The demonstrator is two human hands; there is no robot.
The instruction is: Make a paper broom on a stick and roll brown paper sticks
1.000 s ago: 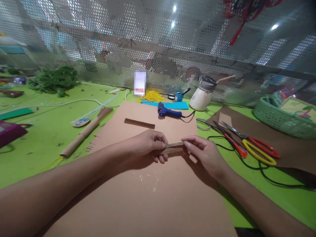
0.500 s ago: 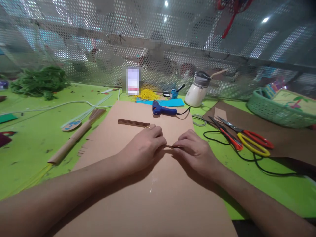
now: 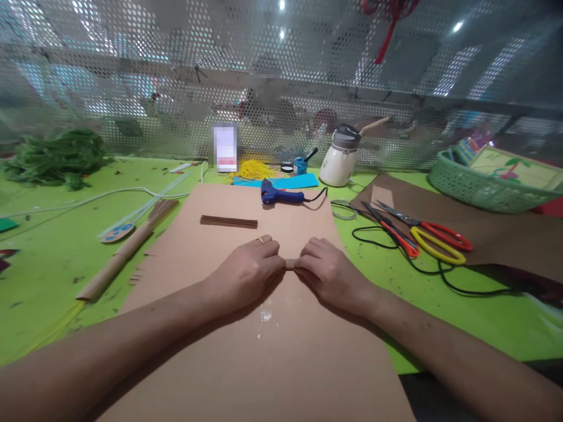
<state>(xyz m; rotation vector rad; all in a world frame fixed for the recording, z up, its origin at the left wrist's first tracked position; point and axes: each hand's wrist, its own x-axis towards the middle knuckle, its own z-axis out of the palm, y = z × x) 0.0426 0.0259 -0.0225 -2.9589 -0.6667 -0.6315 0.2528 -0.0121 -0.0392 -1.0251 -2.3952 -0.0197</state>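
Observation:
My left hand (image 3: 253, 264) and my right hand (image 3: 328, 269) are closed, pinching a narrow brown paper strip (image 3: 290, 264) between them. Only a short middle stretch of the strip shows; the fingers cover its ends. Both hands rest low over a large sheet of tan cardboard (image 3: 281, 363). Beyond my left hand lies a bundle of thin dark brown strips (image 3: 229, 222) on that board. A blue glue gun (image 3: 281, 194) lies on its side at the board's far end, its black cord running off to the right.
To the right lie red-and-yellow scissors (image 3: 440, 240), orange-handled scissors (image 3: 398, 234), brown paper (image 3: 497, 234) and a green basket (image 3: 484, 190). A white jug (image 3: 339, 161) stands at the back. On the left are a rolled paper tube (image 3: 118, 266) and green strands (image 3: 55, 155).
My right hand has moved slightly closer to my left, its fingers folding further over the strip. A wider face of the strip now shows. The whole view has shifted a little.

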